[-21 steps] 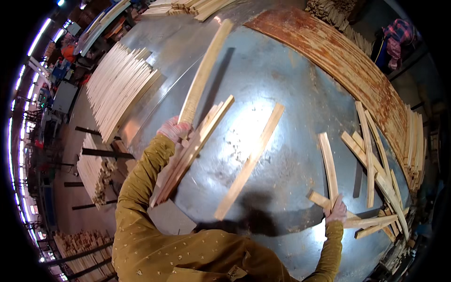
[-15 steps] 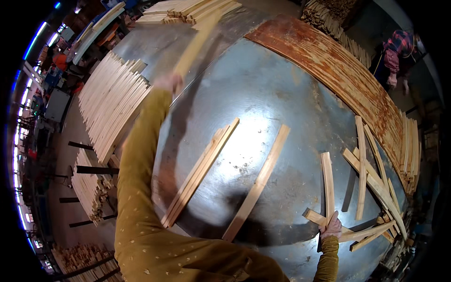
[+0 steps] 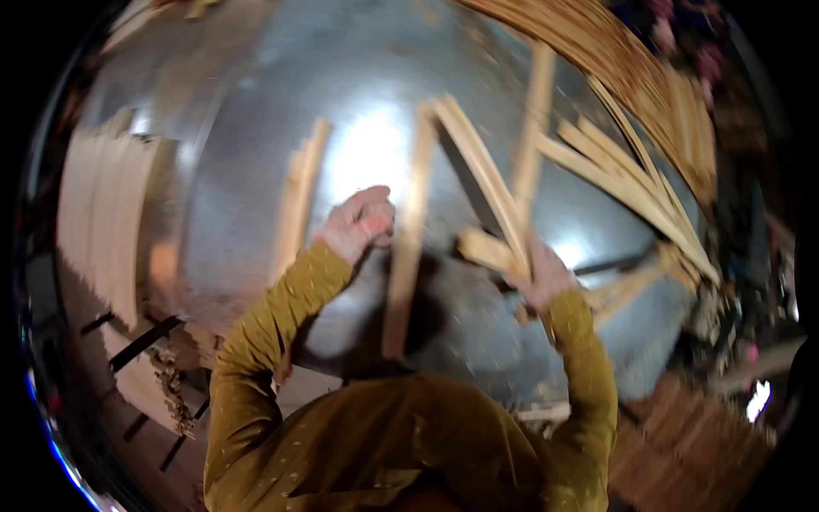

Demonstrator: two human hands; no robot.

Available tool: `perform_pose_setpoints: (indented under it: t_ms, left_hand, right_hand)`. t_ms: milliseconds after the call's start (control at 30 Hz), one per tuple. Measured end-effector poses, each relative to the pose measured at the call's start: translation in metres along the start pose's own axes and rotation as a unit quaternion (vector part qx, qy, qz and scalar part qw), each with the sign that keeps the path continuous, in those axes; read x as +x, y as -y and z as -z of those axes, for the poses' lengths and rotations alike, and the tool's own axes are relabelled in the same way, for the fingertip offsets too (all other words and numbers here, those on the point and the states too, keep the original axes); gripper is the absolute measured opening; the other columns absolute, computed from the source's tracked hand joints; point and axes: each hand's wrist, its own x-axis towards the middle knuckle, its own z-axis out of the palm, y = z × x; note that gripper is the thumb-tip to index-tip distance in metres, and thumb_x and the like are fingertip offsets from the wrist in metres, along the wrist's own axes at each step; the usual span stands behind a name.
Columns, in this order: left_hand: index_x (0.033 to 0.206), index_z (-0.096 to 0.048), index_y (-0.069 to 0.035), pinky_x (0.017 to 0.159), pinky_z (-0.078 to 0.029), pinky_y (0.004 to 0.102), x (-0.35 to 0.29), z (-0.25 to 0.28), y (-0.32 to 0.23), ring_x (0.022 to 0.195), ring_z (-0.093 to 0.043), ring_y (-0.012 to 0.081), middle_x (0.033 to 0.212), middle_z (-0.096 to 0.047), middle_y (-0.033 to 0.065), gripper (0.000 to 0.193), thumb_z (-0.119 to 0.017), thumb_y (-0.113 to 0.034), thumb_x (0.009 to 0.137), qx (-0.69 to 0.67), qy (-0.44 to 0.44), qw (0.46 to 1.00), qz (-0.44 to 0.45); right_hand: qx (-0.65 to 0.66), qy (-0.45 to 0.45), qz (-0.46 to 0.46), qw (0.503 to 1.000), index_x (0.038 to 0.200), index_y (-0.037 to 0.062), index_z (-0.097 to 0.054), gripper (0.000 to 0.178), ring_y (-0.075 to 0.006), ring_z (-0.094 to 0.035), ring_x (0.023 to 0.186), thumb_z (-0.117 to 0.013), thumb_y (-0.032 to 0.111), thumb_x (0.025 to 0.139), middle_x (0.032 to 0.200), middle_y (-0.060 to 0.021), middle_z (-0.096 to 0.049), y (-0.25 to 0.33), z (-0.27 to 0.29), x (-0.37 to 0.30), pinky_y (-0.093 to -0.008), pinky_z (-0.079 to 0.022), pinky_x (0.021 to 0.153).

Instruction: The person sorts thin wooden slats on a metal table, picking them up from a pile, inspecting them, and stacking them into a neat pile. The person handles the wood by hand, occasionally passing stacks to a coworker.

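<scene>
Blurred, shiny sheet-metal bench (image 3: 239, 171) strewn with pale wooden slats, left hand (image 3: 358, 224) curled loosely beside a long slat (image 3: 408, 247), right hand (image 3: 539, 277) gripping a slat bundle (image 3: 499, 205), stacked slats (image 3: 98, 213) at left.

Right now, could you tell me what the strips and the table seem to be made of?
The strips look like pale, unfinished wood: light tan, flat and thin. The table looks like sheet metal: grey, with a bright glare patch. The picture is blurred, so no grain shows.
</scene>
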Motion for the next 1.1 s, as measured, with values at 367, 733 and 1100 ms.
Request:
perform_pose_setpoints:
  t_ms: [367,733,1100]
  left_hand:
    - [0.139,-0.045,-0.003,0.090,-0.051,0.0344,0.004,-0.186,0.225,0.106,-0.060,0.0193,0.119,-0.065,0.0082,0.063,-0.075,-0.026,0.088,-0.258,0.076,0.963,-0.001]
    - [0.131,-0.053,0.008,0.101,-0.042,0.0401,0.009,-0.124,0.071,0.118,-0.058,0.0384,0.126,-0.059,0.0281,0.092,-0.056,-0.069,0.082,0.205,-0.315,0.924,0.062]
    - [0.144,-0.036,0.005,0.108,-0.038,0.0374,-0.011,-0.111,0.060,0.128,-0.050,0.0322,0.140,-0.049,0.0231,0.081,-0.072,-0.038,0.086,0.013,-0.178,0.982,0.058]
  right_hand:
    - [0.661,0.212,-0.030,0.720,0.131,-0.0082,-0.050,0.057,-0.0286,-0.069,0.089,-0.056,0.038,0.098,0.110,-0.0223,-0.066,0.049,0.004,0.100,-0.0376,-0.061,0.073]
    - [0.387,0.177,0.050,0.903,0.145,-0.0003,-0.034,0.096,-0.0260,-0.062,0.093,-0.067,0.064,0.082,0.110,-0.0184,-0.061,-0.061,-0.026,0.057,-0.0411,-0.056,0.081]
    - [0.213,0.114,0.048,0.969,0.153,0.0090,-0.026,0.100,-0.0237,-0.062,0.115,-0.083,0.023,0.072,0.132,-0.0197,-0.058,-0.051,-0.018,0.032,-0.0358,-0.041,0.109]
